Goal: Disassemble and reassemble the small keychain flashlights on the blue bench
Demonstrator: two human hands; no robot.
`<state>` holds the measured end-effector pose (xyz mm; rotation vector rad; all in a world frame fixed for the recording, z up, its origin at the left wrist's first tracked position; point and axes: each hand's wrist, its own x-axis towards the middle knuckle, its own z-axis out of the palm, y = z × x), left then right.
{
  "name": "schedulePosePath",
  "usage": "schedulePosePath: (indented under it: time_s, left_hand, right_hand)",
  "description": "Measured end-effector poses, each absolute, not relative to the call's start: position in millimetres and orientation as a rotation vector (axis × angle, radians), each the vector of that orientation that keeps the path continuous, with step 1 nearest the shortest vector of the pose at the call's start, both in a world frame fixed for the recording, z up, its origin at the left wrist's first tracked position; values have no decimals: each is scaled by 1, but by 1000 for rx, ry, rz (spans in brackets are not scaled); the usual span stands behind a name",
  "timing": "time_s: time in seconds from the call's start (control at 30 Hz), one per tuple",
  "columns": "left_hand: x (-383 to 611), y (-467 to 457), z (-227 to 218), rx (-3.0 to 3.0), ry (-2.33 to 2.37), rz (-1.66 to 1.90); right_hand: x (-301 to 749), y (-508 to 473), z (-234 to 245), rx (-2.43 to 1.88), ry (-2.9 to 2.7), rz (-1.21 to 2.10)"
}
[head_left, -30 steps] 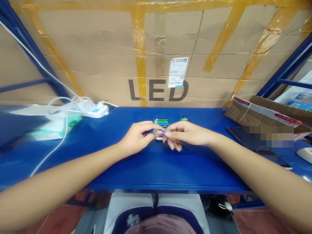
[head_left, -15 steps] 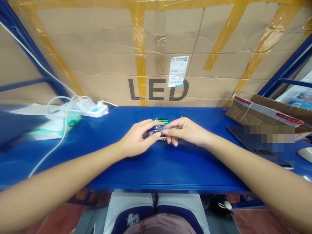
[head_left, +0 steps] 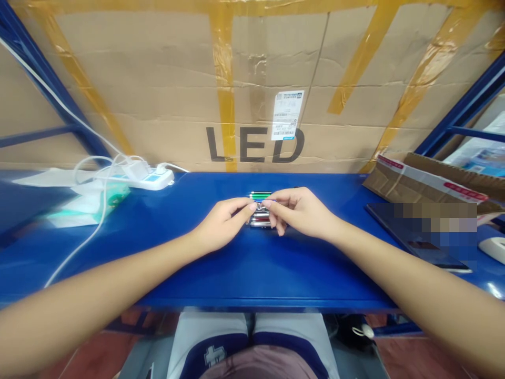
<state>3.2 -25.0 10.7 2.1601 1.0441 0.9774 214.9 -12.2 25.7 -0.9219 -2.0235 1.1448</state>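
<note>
Over the middle of the table, my left hand [head_left: 221,225] and my right hand [head_left: 303,211] meet with thumbs and forefingers pinched. Between the fingertips is a small shiny silver piece [head_left: 260,206], partly covered and too small to name. A little blue shows beside it at the right fingertips. Under and around the fingers lie several small shiny metal tubes in a row, among them a green tube [head_left: 260,195] at the far side and a silver tube [head_left: 260,224] nearest me. My right fingers hide the tubes' right ends.
The blue table [head_left: 252,273] backs onto a large cardboard box [head_left: 165,84]. At left are a white power strip [head_left: 158,180] with cables and a tissue pack [head_left: 89,205]. At right, an open carton [head_left: 426,181] stands behind a dark tablet-like slab [head_left: 410,242].
My left fingers have shifted slightly and the thumb is now at the left of the silver piece. More of the tubes beneath shows. My right hand has barely moved.
</note>
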Motion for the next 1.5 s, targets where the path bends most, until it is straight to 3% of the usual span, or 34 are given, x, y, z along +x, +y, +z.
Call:
schedulePosePath:
  time_s: [0.17,0.67,1.5]
  left_hand:
    - [4,-26,9,2207,1062,994]
    - [4,-25,8,2140,1069,967]
    - [7,-26,3,2134,1072,997]
  right_hand:
    - [216,-11,24,-960,-2313,518]
    - [212,-22,27,-1192,-2822,-171]
    - [209,-22,28,-1401,-2723,-161]
